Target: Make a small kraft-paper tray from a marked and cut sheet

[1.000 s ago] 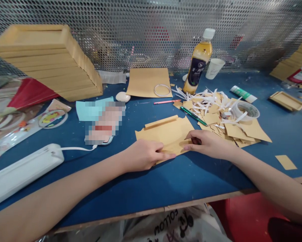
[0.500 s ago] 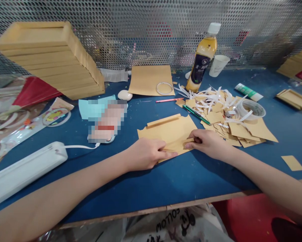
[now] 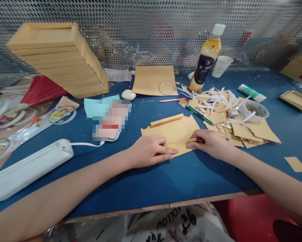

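Observation:
A tan paper sheet (image 3: 171,131) with notched corners lies on the blue table in front of me, its far edge folded up into a narrow strip. My left hand (image 3: 153,151) rests on the near left part of the sheet, fingers pressed down along the near fold. At the near right edge, my right hand (image 3: 206,143) pinches the folded near flap between thumb and fingers. The fingers of both hands partly cover this flap.
Paper scraps and white strips (image 3: 219,104) lie right of the sheet, with a green pen (image 3: 198,115), a bottle (image 3: 206,60) and a tape roll (image 3: 254,110). At left are a phone (image 3: 113,121), a power strip (image 3: 32,168) and a tall stack of paper trays (image 3: 65,60).
The whole view has shifted slightly, moving the table objects a little to the right. My left hand's fingers have spread a bit on the fold; my right hand keeps its pinch.

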`<state>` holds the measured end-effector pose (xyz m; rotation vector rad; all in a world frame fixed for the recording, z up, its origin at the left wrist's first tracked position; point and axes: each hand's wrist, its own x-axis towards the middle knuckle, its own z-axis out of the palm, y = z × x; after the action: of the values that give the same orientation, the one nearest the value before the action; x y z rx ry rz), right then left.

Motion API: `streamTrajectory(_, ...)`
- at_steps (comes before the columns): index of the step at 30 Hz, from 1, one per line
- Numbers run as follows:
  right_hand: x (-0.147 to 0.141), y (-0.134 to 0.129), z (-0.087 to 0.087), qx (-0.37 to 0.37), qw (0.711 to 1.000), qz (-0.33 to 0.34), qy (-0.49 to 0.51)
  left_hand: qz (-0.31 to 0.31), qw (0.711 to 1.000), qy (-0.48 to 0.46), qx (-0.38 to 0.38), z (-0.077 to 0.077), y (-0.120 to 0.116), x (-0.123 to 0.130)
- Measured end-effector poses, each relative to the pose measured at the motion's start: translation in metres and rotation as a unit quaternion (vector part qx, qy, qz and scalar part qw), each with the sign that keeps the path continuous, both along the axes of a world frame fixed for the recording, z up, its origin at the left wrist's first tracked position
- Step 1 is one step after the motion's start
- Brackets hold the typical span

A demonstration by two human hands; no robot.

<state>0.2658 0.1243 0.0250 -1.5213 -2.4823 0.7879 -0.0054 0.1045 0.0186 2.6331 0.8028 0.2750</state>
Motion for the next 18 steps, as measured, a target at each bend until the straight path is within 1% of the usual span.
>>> streamTrajectory(3,-0.0006,-0.0004,0.0008,-0.004,1.000,-0.002,-0.001,0.015,1.000,-0.010,-0.015,-0.0024,0.0005,0.0004)
streamTrajectory(7,-0.0016,-0.0009,0.0014,-0.001,1.000,-0.004,-0.003,0.017,0.999,-0.006,-0.026,-0.0030,-0.0003,0.0008)
streamTrajectory(10,-0.0029,-0.0015,0.0036,-0.004,1.000,-0.007,0.002,0.015,1.000,0.004,-0.019,-0.0019,-0.0016,0.0012)
streamTrajectory(13,-0.0037,-0.0020,0.0068,-0.009,1.000,-0.007,0.011,0.014,1.000,0.003,0.006,-0.0012,-0.0024,0.0018)
streamTrajectory(15,-0.0034,-0.0024,0.0077,-0.011,1.000,-0.007,0.020,-0.005,0.999,-0.006,0.032,-0.0016,-0.0024,0.0023)
streamTrajectory(18,-0.0023,-0.0038,0.0046,-0.016,0.999,-0.012,0.047,-0.053,0.996,0.003,0.067,-0.0038,-0.0013,0.0031)
